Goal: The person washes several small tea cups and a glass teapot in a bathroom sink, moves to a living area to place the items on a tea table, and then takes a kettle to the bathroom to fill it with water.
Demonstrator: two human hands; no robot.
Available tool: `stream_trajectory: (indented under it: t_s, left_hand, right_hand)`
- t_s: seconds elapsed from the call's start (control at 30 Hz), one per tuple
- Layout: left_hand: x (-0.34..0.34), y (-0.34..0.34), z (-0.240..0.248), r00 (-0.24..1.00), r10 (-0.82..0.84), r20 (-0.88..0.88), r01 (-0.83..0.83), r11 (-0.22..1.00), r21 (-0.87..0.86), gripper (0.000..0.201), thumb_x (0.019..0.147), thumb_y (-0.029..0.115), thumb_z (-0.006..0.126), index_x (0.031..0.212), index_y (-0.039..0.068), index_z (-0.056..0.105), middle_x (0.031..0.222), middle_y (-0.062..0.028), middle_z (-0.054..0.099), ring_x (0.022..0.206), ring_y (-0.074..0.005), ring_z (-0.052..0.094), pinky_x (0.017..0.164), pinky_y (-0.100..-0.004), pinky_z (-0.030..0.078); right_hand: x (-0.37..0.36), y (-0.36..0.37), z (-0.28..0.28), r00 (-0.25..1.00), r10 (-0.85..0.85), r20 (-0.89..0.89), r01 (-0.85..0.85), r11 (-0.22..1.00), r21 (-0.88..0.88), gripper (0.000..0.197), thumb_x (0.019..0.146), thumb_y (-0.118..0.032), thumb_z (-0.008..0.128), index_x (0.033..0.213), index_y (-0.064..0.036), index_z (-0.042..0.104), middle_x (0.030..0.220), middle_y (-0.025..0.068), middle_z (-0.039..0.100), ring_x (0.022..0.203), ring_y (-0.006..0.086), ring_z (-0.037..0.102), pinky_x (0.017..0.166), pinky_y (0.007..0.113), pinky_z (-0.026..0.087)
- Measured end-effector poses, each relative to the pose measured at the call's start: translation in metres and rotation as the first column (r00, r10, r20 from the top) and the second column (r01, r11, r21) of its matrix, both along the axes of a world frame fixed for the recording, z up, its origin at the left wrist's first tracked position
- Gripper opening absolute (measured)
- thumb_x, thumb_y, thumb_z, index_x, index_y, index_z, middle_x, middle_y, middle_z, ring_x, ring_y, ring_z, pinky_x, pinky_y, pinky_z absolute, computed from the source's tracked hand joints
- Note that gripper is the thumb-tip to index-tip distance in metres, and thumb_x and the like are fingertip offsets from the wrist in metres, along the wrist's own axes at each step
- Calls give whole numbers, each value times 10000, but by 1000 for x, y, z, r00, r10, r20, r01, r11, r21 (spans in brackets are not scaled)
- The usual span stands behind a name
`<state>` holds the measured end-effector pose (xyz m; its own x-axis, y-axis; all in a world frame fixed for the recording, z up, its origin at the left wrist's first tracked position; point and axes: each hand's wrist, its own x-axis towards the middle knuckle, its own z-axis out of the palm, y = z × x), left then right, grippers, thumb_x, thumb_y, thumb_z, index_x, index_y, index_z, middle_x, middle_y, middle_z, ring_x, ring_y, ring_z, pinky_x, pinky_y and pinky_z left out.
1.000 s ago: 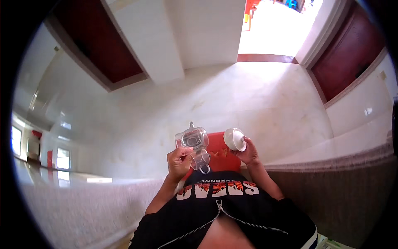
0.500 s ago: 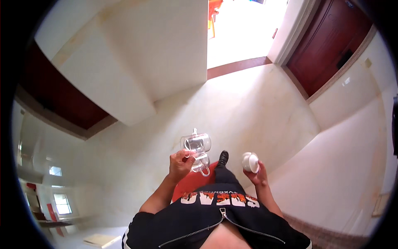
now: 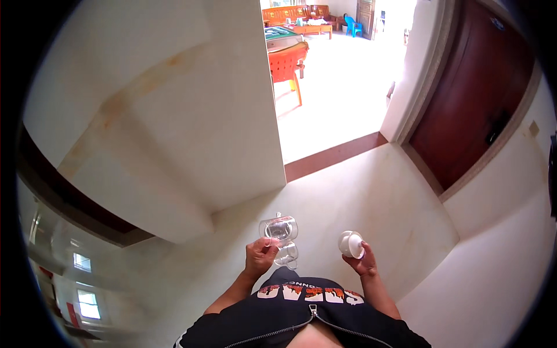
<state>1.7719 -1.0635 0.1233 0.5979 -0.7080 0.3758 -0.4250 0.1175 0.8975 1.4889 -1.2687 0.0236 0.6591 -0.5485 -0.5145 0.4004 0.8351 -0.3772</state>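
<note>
My left hand [image 3: 260, 257] is closed, its fingers pinched on clear glassware in front of my belly. It holds a larger clear glass pitcher [image 3: 284, 228], tipped on its side. Right below that is a smaller clear glass cup [image 3: 287, 254] with a handle; whether my fingers or the pitcher bears it, I cannot tell. To the right, my right hand [image 3: 364, 262] is wrapped round small white cups [image 3: 350, 243], which look nested and tilted. Part of them is hidden by my fingers.
Ahead lies a doorway with a brown threshold [image 3: 333, 158]. Beyond it stand an orange plastic chair [image 3: 285, 62], a green-topped table [image 3: 279, 32], wooden benches and a blue chair [image 3: 353, 26]. A dark red door [image 3: 473, 98] is at the right, a wall [image 3: 232, 116] at the left.
The doorway sits lower and larger in view, and more of the room beyond shows. The red surface behind my left hand has gone from view. Both hands keep hold of the same things.
</note>
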Motion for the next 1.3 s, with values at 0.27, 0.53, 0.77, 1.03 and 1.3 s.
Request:
stream_trajectory:
  t_s: [0.27,0.53,0.77,1.03,1.3]
  left_hand:
    - [60,-209,-7,996,-89,-30,89,996,0,91,801,50,689,873,3,661,702,-67,650,584,-72,579,523,-238,474]
    - [123,-442,3,985,-173,-21,174,983,63,95,801,71,688,844,-12,667,729,-88,670,604,-83,597,543,-235,481]
    - [173,-667,-4,965,-261,-2,261,964,-58,106,794,38,691,885,-6,659,720,-74,654,627,-73,591,548,-221,481]
    - [258,-874,14,967,-226,-115,230,973,29,87,811,40,678,870,-22,661,740,-72,665,663,-71,605,592,-233,505]
    - [361,-1069,29,995,-95,10,95,994,-48,58,795,44,679,835,14,651,676,-51,645,588,-59,565,534,-221,462]
  right_hand:
    - [58,-199,-31,990,56,128,-55,998,-14,496,762,-332,677,1192,-135,531,1156,95,572,1055,328,546,820,500,496]
    - [56,-370,-16,987,-158,-1,158,987,-7,523,703,-367,698,1169,-178,557,1142,77,573,1054,314,534,802,476,490]
    - [67,-528,-49,951,-309,-10,309,948,80,517,707,-386,680,1174,-209,549,1144,68,560,1060,289,524,812,449,492]
    - [170,-789,-63,985,-172,9,173,985,-25,479,746,-403,640,1163,-191,539,1139,68,562,1068,288,525,791,464,495]
    - [365,-1043,7,996,67,63,-57,985,-161,575,735,-400,671,1226,-148,510,1184,98,549,1077,317,533,770,463,521]
